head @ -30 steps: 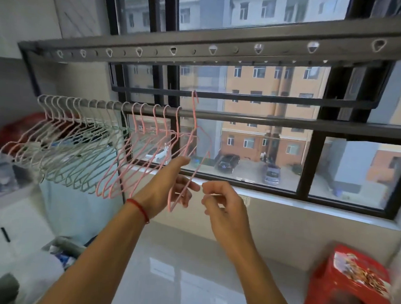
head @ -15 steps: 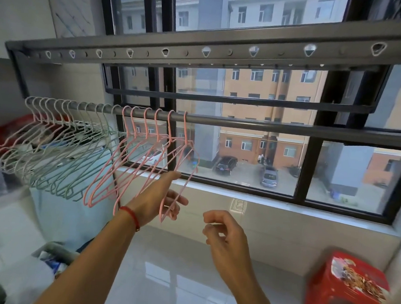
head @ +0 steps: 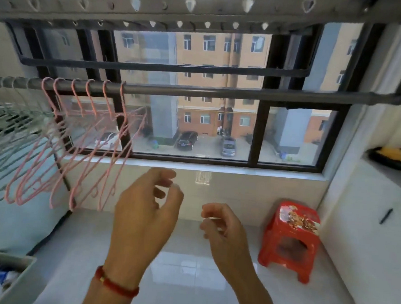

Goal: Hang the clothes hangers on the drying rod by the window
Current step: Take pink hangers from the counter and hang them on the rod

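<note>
Both hands empty: left hand (head: 144, 209) and right hand (head: 223, 226) hovering below drying rod (head: 222, 92), fingers (head: 167, 173) loosely curled, grasping nothing.

Pink hangers (head: 94, 145) hanging at rod's left part: counting 6 hooks. Pale green hangers (head: 6, 126) further left, blurred, cannot count.

Judging next hanger needed: seating hook fully over rod, just right of last pink one, spacing evenly.

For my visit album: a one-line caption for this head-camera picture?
Pink hangers hang on the drying rod; both empty hands hover below.
</note>
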### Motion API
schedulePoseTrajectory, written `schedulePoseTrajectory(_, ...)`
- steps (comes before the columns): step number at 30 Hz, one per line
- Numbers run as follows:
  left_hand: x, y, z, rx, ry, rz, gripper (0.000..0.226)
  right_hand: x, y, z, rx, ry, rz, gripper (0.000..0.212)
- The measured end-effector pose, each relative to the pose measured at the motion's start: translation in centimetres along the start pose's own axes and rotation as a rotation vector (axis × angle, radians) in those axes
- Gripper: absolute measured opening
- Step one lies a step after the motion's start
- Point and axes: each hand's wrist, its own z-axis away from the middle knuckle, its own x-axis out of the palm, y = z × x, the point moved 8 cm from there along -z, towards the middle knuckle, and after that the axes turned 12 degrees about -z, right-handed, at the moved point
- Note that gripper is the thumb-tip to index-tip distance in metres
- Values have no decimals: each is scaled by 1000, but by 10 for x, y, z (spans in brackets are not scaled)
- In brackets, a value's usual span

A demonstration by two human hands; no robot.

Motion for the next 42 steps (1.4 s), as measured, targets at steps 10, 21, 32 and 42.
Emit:
schedulePoseTrajectory(10,269,114,106,-109,-477,345,8,-245,19,15,63,288,-15,17)
schedulePoseTrajectory(21,491,316,215,105,-870,323,27,-571,31,75,161,740,-13,21)
schedulePoseTrajectory(32,664,422,202,152,-1097,439,30,-737,72,32,273,1002,81,24)
schedulePoseTrajectory(42,799,483,142,227,-1136,359,41,-866,132,-72,505,1026,319,56)
